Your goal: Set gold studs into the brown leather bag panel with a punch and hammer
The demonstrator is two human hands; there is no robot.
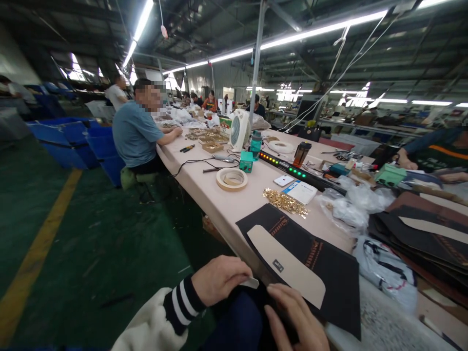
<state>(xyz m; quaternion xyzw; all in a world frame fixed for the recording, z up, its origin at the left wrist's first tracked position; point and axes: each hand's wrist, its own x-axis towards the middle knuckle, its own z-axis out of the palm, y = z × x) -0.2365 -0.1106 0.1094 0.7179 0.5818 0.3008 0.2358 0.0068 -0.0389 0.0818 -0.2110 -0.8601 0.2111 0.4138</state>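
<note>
My left hand (221, 279), in a white sleeve with a striped black cuff, is closed over my lap. Between thumb and fingers it pinches a small pale flat piece (250, 282); most of it is hidden. My right hand (294, 317) is just to the right, its fingers loosely bent and apart, with nothing visible in them. Beyond it a black panel (340, 273) with brown stitch-like patterns lies at the table's edge, partly overhanging. On that panel rests a cream rounded flap (296, 273) bearing a small dark metal plate (278, 265).
Small gold metal pieces (285, 201) lie in a heap past the panel, near a white booklet (302, 191) and tape rolls (232, 179). A white fan (240, 130) stands farther back. Stacked dark panels (431, 243) are at right. A co-worker (135, 129) sits at the table's left side.
</note>
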